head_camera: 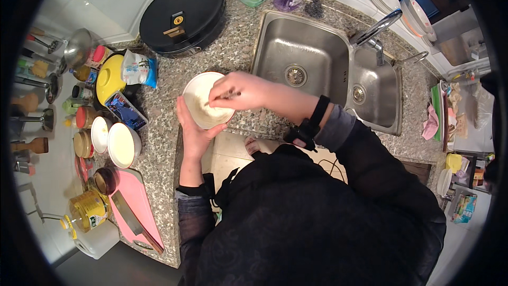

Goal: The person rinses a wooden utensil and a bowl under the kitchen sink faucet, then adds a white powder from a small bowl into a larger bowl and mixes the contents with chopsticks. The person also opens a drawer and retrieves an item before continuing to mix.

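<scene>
A white bowl (198,87) with a thin red rim stands at the counter's front edge, holding a pale, flour-like mass. My left hand (196,127) grips the bowl's near left side, thumb along the rim. Over the bowl, my right hand (242,91) is closed around what look like chopsticks (229,94); their lower ends are hidden by the fingers and the mix. To the left sit a second white bowl (122,145) with pale yellowish contents and a smaller white bowl (101,133). A smartphone (126,110) with a lit screen leans beside them.
A double steel sink (305,47) with a faucet (375,28) lies to the right. A black round electric griddle (182,16) stands at the back. On the left, a cleaver (129,214) rests on a pink cutting board (139,202), near an oil bottle (89,210) and a plastic bag (139,69).
</scene>
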Motion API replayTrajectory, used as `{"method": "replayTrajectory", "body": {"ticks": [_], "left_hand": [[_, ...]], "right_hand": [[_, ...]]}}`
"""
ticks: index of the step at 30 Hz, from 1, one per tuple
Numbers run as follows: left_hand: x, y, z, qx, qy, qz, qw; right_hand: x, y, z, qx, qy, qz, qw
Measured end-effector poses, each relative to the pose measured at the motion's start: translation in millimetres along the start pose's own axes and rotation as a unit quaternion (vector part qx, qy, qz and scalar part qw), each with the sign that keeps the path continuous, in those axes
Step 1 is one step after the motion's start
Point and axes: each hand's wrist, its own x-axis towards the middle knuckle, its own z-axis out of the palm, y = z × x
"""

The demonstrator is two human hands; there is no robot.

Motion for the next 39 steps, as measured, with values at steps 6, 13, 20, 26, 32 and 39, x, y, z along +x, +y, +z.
{"method": "replayTrajectory", "body": {"ticks": [6,13,20,26,32,39], "left_hand": [[-1,2,0,0.012,0.009,-0.003,1.0],[-1,4,-2,0.005,0.008,-0.005,1.0],[-1,6,-2,-0.012,0.01,-0.024,1.0],[0,7,-2,0.006,0.011,-0.02,1.0],[-1,7,-2,0.002,0.014,-0.015,1.0],[-1,10,-3,0.006,0.005,-0.027,1.0]], "right_hand": [[20,10,-13,-0.027,0.019,-0.016,0.999],[15,2,-8,-0.014,-0.017,0.035,0.999],[5,-15,-3,0.034,-0.085,-0.016,0.996],[7,-23,-5,-0.103,-0.069,0.081,0.989],[10,-22,4,-0.092,-0.081,0.007,0.992],[10,-27,6,-0.111,-0.156,0.1,0.977]]}}
